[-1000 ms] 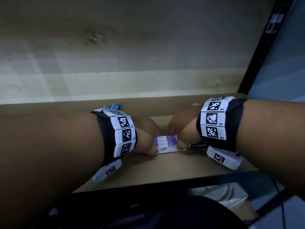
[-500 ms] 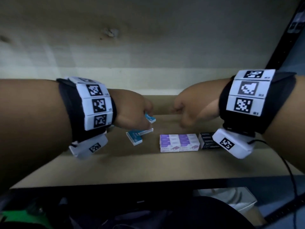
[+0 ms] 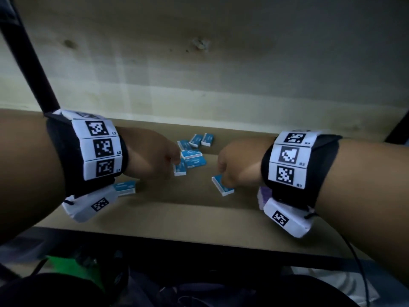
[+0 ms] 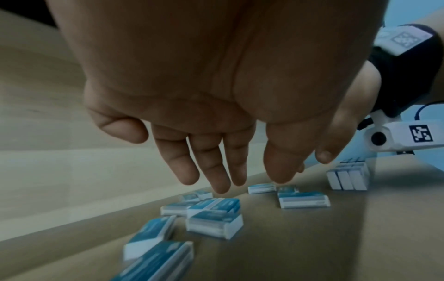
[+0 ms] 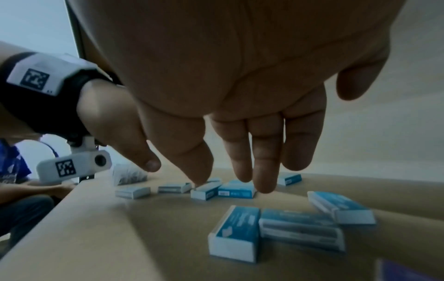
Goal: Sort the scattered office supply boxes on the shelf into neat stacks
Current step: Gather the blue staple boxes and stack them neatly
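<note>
1. The view has swung left since half a second ago: the purple boxes [image 3: 264,193] that sat mid-frame now just peek out at 4 o'clock, under the right wrist, lined up side by side.
2. The left hand [image 3: 152,157] was over a few blue boxes; now it hovers at 9 o'clock of the blue boxes [image 3: 191,155], fingers released and pointing down, nothing held.
3. The right hand [image 3: 236,168] has come across too, fingers loose and empty above 1 stray blue box [image 3: 222,186] at 5 o'clock of the cluster.
4. The wrist views show both palms clear of the shelf [image 3: 155,213], with no box touched that I can tell.
5. Another stray box [image 3: 125,187] lies at 8 o'clock, partly under the left wrist.
6. My read: purple looks sorted, and blue is next. About 10 blue boxes lie scattered at all angles, 1 leaning on another, so gathering is only starting.
</note>
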